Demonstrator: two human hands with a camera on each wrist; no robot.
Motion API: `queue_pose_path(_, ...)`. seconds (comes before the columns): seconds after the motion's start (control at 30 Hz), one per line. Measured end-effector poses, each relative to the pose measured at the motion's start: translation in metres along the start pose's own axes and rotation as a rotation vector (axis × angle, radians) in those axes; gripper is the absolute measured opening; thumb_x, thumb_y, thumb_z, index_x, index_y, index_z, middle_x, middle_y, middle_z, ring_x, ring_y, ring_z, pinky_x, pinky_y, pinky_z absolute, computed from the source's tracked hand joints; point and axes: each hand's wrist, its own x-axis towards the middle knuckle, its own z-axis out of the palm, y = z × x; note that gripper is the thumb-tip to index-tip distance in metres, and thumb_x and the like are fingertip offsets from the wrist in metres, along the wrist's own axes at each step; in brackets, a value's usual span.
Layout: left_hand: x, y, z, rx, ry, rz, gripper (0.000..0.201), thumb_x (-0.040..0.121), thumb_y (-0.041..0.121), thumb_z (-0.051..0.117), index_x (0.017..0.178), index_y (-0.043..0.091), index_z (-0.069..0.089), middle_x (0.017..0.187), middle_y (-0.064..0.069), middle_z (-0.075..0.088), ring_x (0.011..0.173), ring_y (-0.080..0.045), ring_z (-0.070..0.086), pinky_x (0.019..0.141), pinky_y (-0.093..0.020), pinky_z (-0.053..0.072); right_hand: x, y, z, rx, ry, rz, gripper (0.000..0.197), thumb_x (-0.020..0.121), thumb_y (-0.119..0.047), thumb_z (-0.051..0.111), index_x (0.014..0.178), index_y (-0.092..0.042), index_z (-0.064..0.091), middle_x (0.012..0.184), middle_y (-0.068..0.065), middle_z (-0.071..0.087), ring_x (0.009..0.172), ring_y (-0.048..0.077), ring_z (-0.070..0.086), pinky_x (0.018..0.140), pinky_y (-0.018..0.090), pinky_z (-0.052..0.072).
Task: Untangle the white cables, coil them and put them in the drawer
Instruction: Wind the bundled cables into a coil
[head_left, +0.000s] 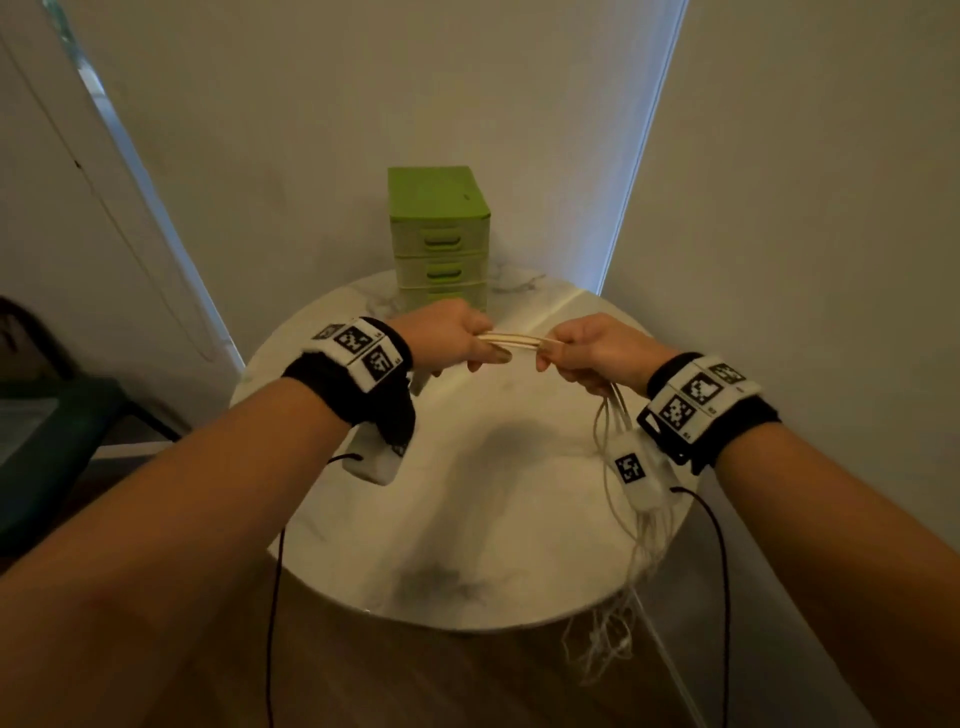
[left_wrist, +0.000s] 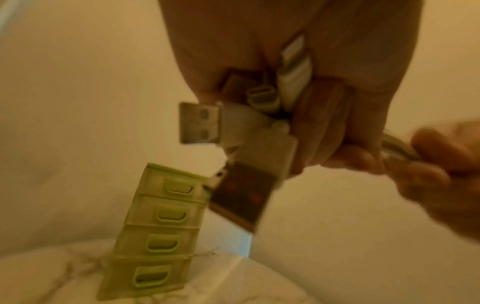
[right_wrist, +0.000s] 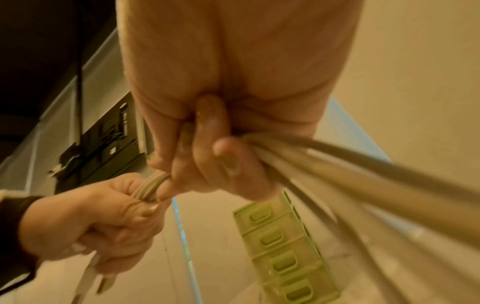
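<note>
Marble-look round counter (head_left: 467, 519) tucked in a corner between pale walls, and both hands are held up over it. White cables (head_left: 511, 341) are bunched in several strands pulled straight between the two fists, which sit close together. Left hand (head_left: 447, 332) is clenched around the plug ends, and the left wrist view shows USB plugs (left_wrist: 200, 123) sticking out of the bottom of that fist. Right hand (head_left: 592, 348) is wrapped around the same bundle, and the loose rest of the cables drops from it, past the counter's right edge, into a messy tangle near the wood floor (head_left: 415, 675). Green drawer unit (head_left: 439, 234) stands at the back of the counter, all drawers closed.
</note>
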Motion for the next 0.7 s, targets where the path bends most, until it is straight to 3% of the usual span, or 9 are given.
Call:
queue_pose_path(0.17,0.006,-0.027,-0.016,-0.392,0.004,-0.082,0.026,0.085,0.019,0.064,0.061,0.016,0.054,0.038,0.007,0.045,0.036,-0.009,0.033,0.04,-0.02,0.029,0.018,0.009,-0.008,0.034,0.007,0.017,0.027,0.096,-0.019,0.043,0.073,-0.016,0.056,0.054,0.001,0.035,0.035,0.005,0.033,0.038,0.018,0.036)
queue_pose_path(0.27,0.012,-0.039,-0.024,-0.601,-0.037,-0.097,0.02,0.087,0.008,0.059,0.068,0.012,0.055,0.042,0.006,0.041,0.034,-0.007,0.027,0.037,-0.017,0.027,0.024,0.013,-0.007,0.058,0.016,0.01,0.028,0.097,-0.017,0.04,0.073,-0.015,0.055,0.05,-0.004,0.037,0.035,0.004,0.033,0.038,0.017,0.036)
queue_pose_path(0.43,0.02,-0.063,-0.042,-0.74,-0.091,-0.106,0.028,0.084,0.007,0.058,0.061,0.01,0.043,0.035,0.007,0.025,0.028,-0.006,0.018,0.034,-0.015,0.025,0.03,0.023,-0.006,0.081,0.059,0.022,0.03,0.098,-0.018,0.038,0.072,-0.015,0.053,0.053,0.0,0.033,0.034,0.003,0.029,0.037,0.017,0.031)
queue_pose_path(0.57,0.025,-0.07,-0.044,-0.808,-0.108,-0.085,0.034,0.09,0.004,0.049,0.058,0.009,0.04,0.034,0.008,0.022,0.028,-0.006,0.016,0.037,-0.014,0.025,0.038,0.027,-0.003,0.075,0.081,0.02,0.031,0.098,-0.018,0.038,0.072,-0.017,0.054,0.048,-0.008,0.038,0.037,0.004,0.029,0.04,0.019,0.029)
queue_pose_path(0.7,0.028,-0.078,-0.048,-0.812,-0.121,-0.075,0.033,0.091,0.005,0.048,0.059,0.009,0.039,0.033,0.008,0.022,0.028,-0.006,0.016,0.038,-0.015,0.026,0.042,0.025,-0.001,0.058,0.092,0.032,0.032,0.098,-0.017,0.038,0.07,-0.016,0.053,0.053,-0.002,0.036,0.037,0.003,0.028,0.039,0.016,0.025)
